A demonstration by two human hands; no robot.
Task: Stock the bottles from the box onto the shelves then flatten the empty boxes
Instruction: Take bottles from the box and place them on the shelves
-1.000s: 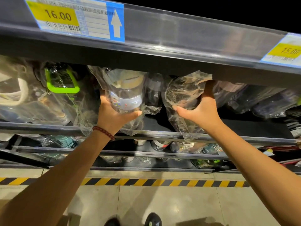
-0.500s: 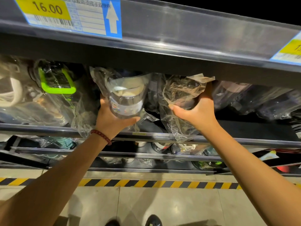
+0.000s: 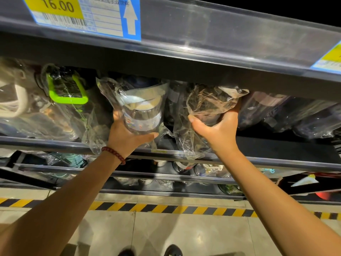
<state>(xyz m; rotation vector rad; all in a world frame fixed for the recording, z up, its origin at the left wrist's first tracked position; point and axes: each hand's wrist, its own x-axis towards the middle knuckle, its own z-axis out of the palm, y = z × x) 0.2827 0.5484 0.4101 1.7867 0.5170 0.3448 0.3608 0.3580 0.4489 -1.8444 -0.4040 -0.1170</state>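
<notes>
Centre frame: left hand (image 3: 127,137) gripped a clear bagged bottle (image 3: 142,115), right hand (image 3: 219,130) a dark bagged bottle (image 3: 210,106); slippery plastic wrap risked slippage off the shelf edge (image 3: 55,143).

From my feed, the price tag (image 3: 57,10) at upper left is cut off by the frame's top edge, and a second tag (image 3: 330,60) runs off the right edge. Crinkled plastic wrap blurs the bottle (image 3: 208,108) in the right hand (image 3: 219,130), whose fingers vanish behind it. Both shoes (image 3: 172,251) are cropped at bottom centre.
</notes>
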